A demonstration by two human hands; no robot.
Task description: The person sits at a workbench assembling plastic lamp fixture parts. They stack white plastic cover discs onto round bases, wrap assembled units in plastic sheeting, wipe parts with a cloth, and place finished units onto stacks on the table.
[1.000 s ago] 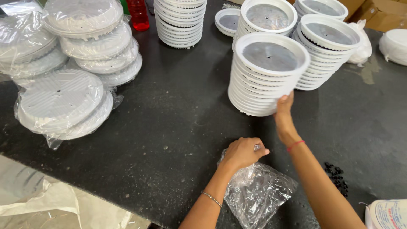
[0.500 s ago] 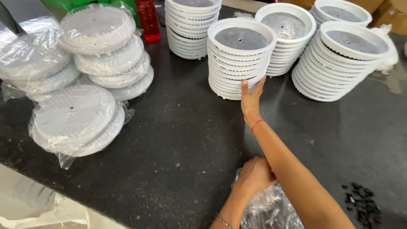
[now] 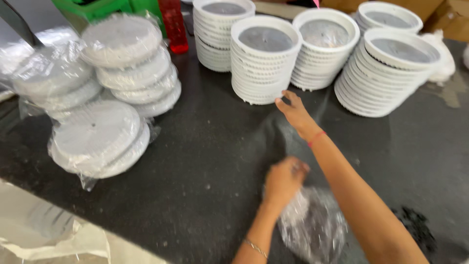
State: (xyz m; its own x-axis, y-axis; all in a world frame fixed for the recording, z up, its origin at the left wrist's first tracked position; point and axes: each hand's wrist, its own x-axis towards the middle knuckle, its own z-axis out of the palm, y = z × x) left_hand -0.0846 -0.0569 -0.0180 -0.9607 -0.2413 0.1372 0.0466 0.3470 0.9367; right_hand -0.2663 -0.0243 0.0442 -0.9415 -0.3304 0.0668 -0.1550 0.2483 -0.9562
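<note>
Landmark: the nearest white ring stack [image 3: 266, 58], standing at the back of the dark bench [image 3: 195, 161].

Directly in front of this stack the bench surface is bare and open, a broad lane running toward the near edge. The right hand [image 3: 295, 112] occupies the spot just before the stack's base. Nearer the viewer from it, the left hand [image 3: 283, 181] and a crumpled clear plastic bag [image 3: 312, 225] block the lane.

Left of the stack: a narrow gap, then bagged white discs [image 3: 112, 98] piled high, closing that side. A red bottle [image 3: 172, 24] stands behind them.

Right of the stack: further ring stacks [image 3: 391, 68] stand close together, with a slim gap between. Dark small parts [image 3: 415, 227] lie scattered well to the right front.
</note>
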